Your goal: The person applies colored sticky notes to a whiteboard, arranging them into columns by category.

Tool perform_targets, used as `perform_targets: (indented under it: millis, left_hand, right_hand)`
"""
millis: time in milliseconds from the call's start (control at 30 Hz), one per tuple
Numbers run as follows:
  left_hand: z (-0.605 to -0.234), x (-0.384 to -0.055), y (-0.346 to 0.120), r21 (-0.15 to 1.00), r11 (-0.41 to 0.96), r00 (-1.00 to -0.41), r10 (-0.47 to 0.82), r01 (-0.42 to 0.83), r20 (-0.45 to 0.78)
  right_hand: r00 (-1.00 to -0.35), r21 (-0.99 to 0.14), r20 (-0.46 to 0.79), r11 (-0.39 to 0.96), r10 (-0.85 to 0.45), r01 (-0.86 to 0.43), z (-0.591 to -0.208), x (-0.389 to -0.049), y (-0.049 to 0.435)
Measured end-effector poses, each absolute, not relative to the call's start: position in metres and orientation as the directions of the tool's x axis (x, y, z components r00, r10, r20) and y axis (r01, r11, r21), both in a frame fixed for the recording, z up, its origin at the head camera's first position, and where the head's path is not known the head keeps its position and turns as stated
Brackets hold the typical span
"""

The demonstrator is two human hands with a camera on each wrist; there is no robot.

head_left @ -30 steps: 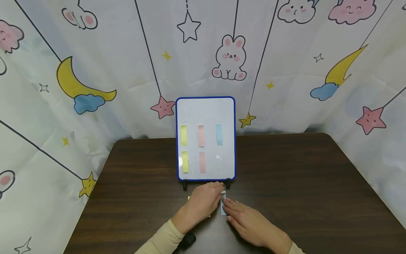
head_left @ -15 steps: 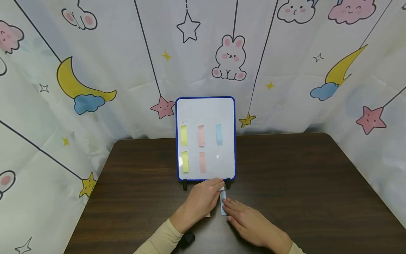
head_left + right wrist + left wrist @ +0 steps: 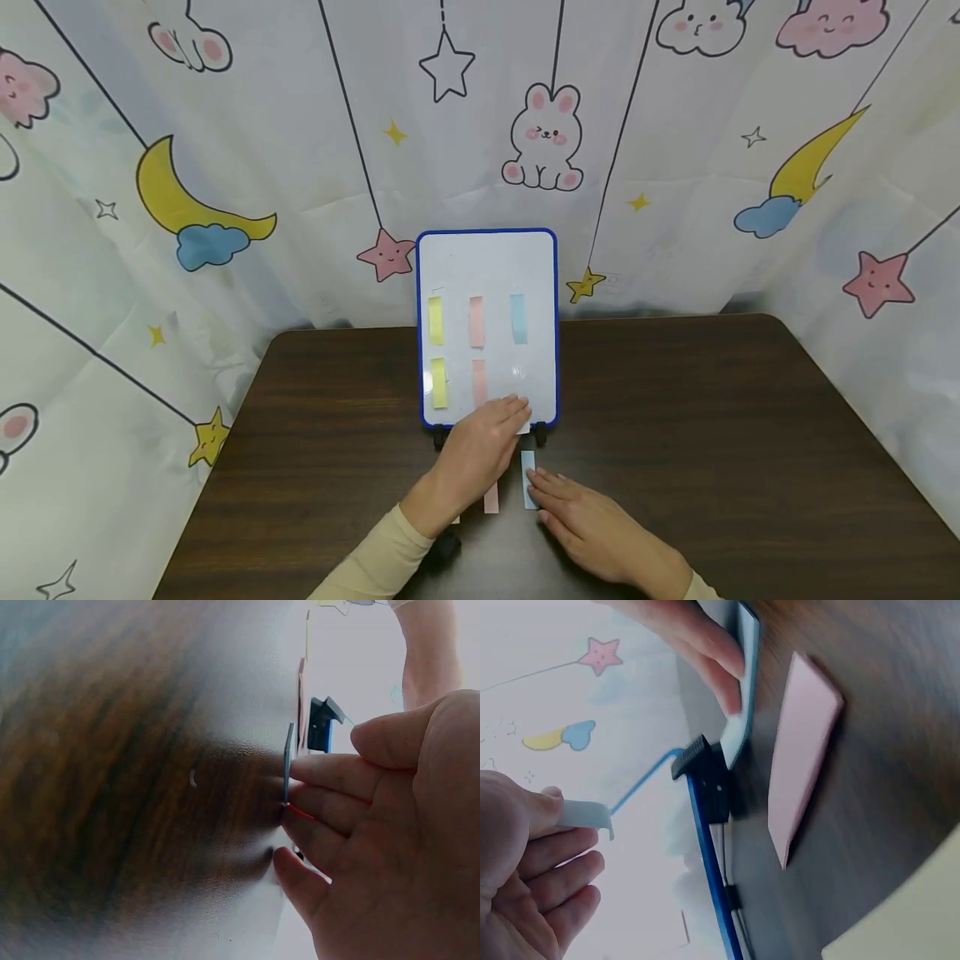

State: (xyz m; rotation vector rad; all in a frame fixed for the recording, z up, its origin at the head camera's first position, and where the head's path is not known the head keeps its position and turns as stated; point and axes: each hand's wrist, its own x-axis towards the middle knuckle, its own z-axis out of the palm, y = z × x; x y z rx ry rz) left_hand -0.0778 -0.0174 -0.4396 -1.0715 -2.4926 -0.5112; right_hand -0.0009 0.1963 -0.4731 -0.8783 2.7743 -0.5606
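My left hand [image 3: 477, 446] is raised in front of the lower right part of a small whiteboard [image 3: 487, 262]. Between its thumb and index finger it pinches a pale blue sticky note strip [image 3: 585, 814] whose free end curls over. On the table, my right hand [image 3: 581, 521] presses its fingertips on a pad of blue sticky note strips [image 3: 528, 462], its fingers nearly straight. To the left lies a pad of pink strips [image 3: 491, 498], partly covered by the left hand. On the board are two yellow strips [image 3: 436, 321], two pink strips [image 3: 476, 321] and one blue strip [image 3: 518, 318].
Black clip feet [image 3: 539, 433] support the board's blue-framed bottom edge on the dark wooden table [image 3: 675, 417]. A black object [image 3: 442, 548] lies under the left forearm. Behind hangs a white curtain [image 3: 300, 100] printed with moons, stars and rabbits.
My left hand has moved up and forward from the blue pad to the board's lower edge, taking the blue strip off the pad. The right hand has stayed on the pad.
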Motion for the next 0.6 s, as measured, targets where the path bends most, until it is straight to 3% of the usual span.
perform_targets:
  millis: [600]
  left_hand:
    - [-0.433,-0.107,-0.011,-0.04,0.711,-0.577,0.601,0.702,0.554]
  right_hand:
    - [-0.807,-0.421,-0.06,0.747,-0.588,-0.514,-0.472,-0.001,0.196]
